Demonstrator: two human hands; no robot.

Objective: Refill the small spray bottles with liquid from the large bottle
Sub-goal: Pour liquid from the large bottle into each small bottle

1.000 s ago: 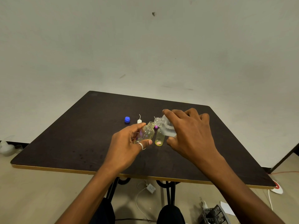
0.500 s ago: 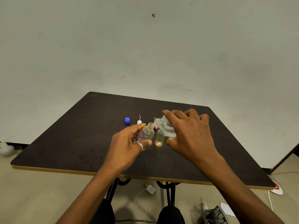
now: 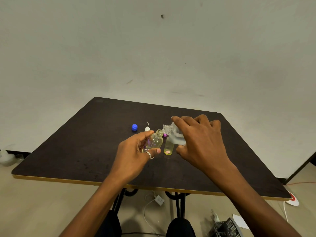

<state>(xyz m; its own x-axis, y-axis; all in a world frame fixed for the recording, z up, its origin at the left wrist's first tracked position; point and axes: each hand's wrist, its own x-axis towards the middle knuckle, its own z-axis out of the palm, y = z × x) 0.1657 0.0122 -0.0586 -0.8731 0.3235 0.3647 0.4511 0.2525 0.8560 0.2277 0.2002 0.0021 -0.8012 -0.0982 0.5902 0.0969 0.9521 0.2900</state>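
**Large bottle tipped over a small bottle's mouth**

Large bottle (image 3: pixel 176 135), clear and partly hidden, sits in the right hand (image 3: pixel 201 142), tilted so that its threaded neck points left and down toward the open mouth of a small spray bottle (image 3: pixel 155 140). The two mouths are just beside each other; whether they touch cannot be told. The right hand's fingers curl over the top of the large bottle and the thumb presses from below, so the hand is clamped on it.

The left hand (image 3: pixel 135 156) grips the small spray bottle, thumb along its lower side and fingers behind it, closed around its body. A ring (image 3: pixel 149 155) shows on the thumb. The bottle leans with its neck toward the right hand and holds a pale yellowish liquid.

A second small bottle (image 3: pixel 169 147), with yellow liquid, stands upright on the table (image 3: pixel 82 151) between the two hands, below the large bottle's body. All of this is near the middle of the table. Toward the far edge lie a blue cap (image 3: pixel 134 127), a white spray top (image 3: pixel 147 128) with its thin tube pointing up, and a small purple piece (image 3: pixel 164 135) just behind the held bottle's neck.
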